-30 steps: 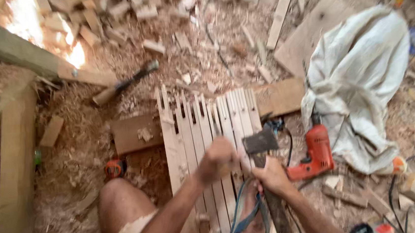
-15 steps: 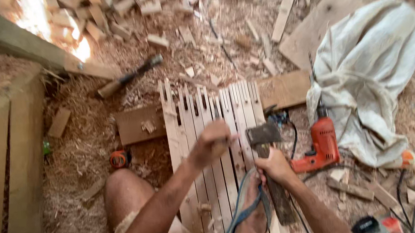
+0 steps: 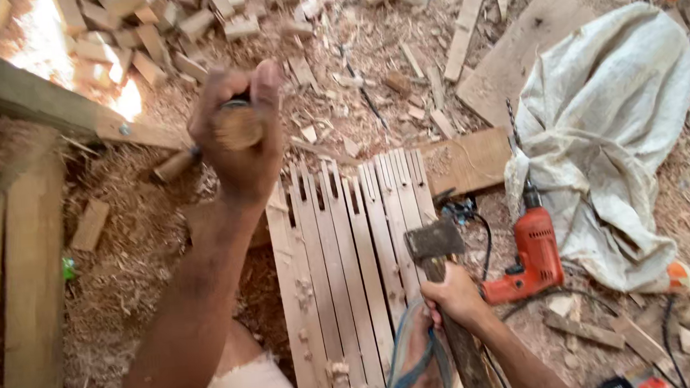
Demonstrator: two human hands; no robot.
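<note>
- At nine o'clock, wooden beams (image 3: 31,268) run along the frame's left edge, with sawdust (image 3: 137,260) heaped beside them.
- Your left hand (image 3: 238,137) is raised at eleven o'clock, fingers curled tight around a small rounded wooden piece (image 3: 237,127); it is blurred, so its exact shape cannot be told.
- Below it, at six o'clock, notched wooden slats (image 3: 349,251) lie side by side on the ground, touching one another, running toward your knee.
- Your right hand (image 3: 456,296) at five o'clock is closed around the wooden handle of a hammer (image 3: 435,244), whose dark metal head rests on the slats at the centre.
- Just beside the hammer, at four o'clock, an orange power drill (image 3: 530,257) lies on the ground, bit pointing up.
- At two o'clock, a crumpled white sack (image 3: 611,132) touches the drill's far side.
</note>
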